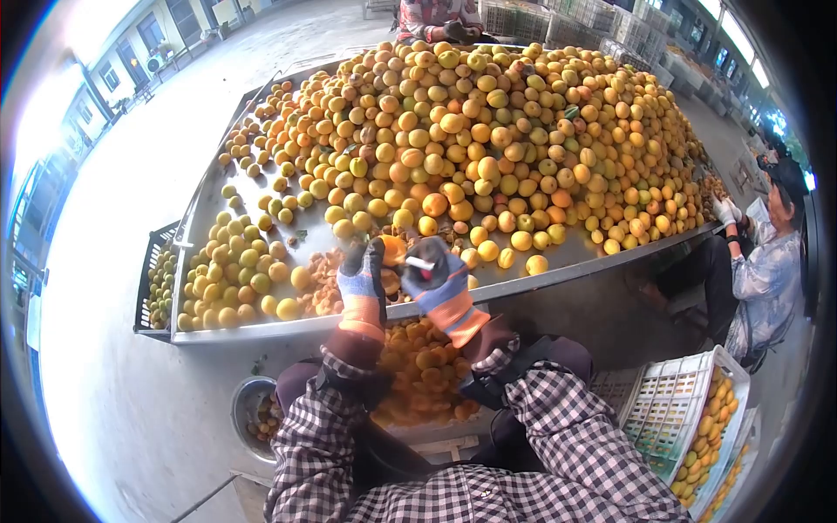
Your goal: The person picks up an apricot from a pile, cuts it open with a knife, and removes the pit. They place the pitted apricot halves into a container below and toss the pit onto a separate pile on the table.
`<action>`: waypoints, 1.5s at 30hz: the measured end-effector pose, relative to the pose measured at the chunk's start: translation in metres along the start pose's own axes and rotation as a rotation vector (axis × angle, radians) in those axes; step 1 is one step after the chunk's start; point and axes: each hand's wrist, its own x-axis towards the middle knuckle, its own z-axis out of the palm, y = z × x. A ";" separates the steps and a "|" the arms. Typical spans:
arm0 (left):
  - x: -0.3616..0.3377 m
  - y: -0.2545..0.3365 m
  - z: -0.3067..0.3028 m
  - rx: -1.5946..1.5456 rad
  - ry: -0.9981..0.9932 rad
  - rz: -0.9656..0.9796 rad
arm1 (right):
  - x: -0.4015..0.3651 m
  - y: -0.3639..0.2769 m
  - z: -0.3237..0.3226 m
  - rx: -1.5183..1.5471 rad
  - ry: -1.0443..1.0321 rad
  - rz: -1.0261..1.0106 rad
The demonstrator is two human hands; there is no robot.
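My left hand (360, 283), in a grey, blue and orange glove, is closed on an orange apricot (393, 250) over the front edge of the metal table (514, 285). Close beside it, my right hand (438, 283), gloved alike, grips a small tool (420, 262) with a white part pointing towards the fruit; its kind is not clear. Below my hands, a container between my knees holds many orange apricot pieces (427, 362). Left of my left hand lie brownish-orange scraps (323, 277), apparently pits or pulp. Behind my hands rises a large heap of whole apricots (488, 148).
A greener fruit pile (231, 270) lies at the table's left, beside a black crate (144, 301). A metal bowl (247, 410) stands on the floor. White crates (671, 401) of apricots stand at right. One person (767, 261) sits at right, another (427, 22) across the table.
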 end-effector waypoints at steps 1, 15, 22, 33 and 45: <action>-0.001 0.005 -0.001 0.019 -0.038 -0.016 | 0.004 0.005 -0.001 0.076 0.050 0.110; -0.016 0.025 -0.025 0.108 -0.235 -0.143 | 0.041 0.048 -0.050 -0.304 -0.085 0.397; -0.050 0.004 -0.027 1.049 -0.707 0.442 | 0.074 0.021 -0.141 -1.075 -0.104 0.506; -0.057 -0.021 -0.021 1.501 -0.979 0.358 | 0.060 0.037 -0.131 -1.322 -0.549 0.560; -0.019 -0.010 0.000 0.284 -0.441 0.261 | 0.034 0.022 -0.097 -0.027 -0.331 0.395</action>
